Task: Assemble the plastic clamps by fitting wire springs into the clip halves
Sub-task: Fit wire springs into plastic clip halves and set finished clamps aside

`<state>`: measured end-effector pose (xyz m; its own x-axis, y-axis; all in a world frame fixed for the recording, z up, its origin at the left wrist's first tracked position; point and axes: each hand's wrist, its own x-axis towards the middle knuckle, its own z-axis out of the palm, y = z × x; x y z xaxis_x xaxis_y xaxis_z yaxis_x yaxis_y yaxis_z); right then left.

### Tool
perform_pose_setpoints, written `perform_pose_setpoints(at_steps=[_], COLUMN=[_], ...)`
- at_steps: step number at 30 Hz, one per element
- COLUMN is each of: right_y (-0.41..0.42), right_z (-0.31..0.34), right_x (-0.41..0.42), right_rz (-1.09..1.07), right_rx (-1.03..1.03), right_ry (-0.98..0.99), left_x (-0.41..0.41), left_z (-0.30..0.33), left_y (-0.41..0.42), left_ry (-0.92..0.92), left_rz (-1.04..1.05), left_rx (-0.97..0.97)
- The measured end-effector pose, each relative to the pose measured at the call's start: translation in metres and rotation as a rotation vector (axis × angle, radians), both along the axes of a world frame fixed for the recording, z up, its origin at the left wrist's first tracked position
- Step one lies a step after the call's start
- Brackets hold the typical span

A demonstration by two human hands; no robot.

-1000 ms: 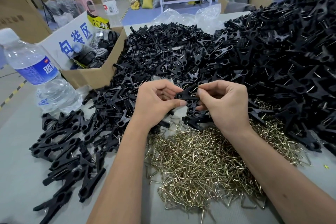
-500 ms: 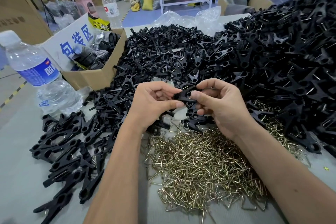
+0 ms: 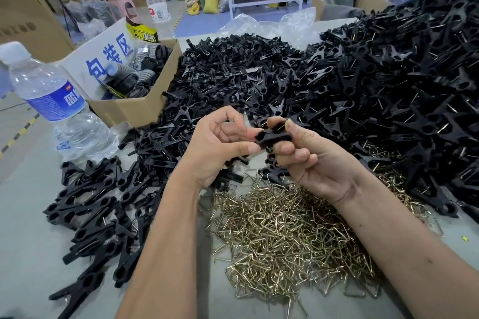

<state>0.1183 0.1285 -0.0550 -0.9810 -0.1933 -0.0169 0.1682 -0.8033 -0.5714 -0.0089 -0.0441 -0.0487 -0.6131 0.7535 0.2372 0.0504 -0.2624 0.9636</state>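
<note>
Both hands hold one black plastic clamp above the table. My left hand pinches its left end between thumb and fingers. My right hand grips its right end, thumb on top and fingers curled beneath. A wire spring on it cannot be made out. Below my hands lies a heap of brass-coloured wire springs. Loose black clip halves fill the table behind, and a tall mound of black clamps rises at the right. Several assembled clamps lie at the left.
A water bottle stands at the left edge of the grey table. Behind it sits an open cardboard box holding black ribbed parts. Crumpled clear plastic bags lie at the far edge. Shelving, boxes and sacks stand beyond.
My right hand has turned palm-up, showing its curled fingers under the clamp. The clamp has rotated a little between the two hands, which stay together over the springs.
</note>
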Motion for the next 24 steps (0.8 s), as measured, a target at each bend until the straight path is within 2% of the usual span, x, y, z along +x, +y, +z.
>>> perform_pose_setpoints(at_steps=[4, 9, 17, 24], right_y=[0.005, 0.012, 0.017, 0.016], right_z=[-0.002, -0.008, -0.008, -0.005], right_x=[-0.001, -0.003, -0.004, -0.003], right_rz=[0.026, 0.129, 0.147, 0.036], right_rx=[-0.081, -0.286, -0.350, -0.220], right_ry=[0.000, -0.046, -0.041, -0.104], left_x=[-0.002, -0.001, 0.004, 0.005], left_z=[-0.002, -0.006, -0.005, -0.003], left_y=[0.001, 0.002, 0.007, 0.006], left_ry=[0.024, 0.085, 0.203, 0.194], left_rz=[0.086, 0.108, 0.137, 0.124], left_rx=[0.009, -0.031, -0.048, -0.057])
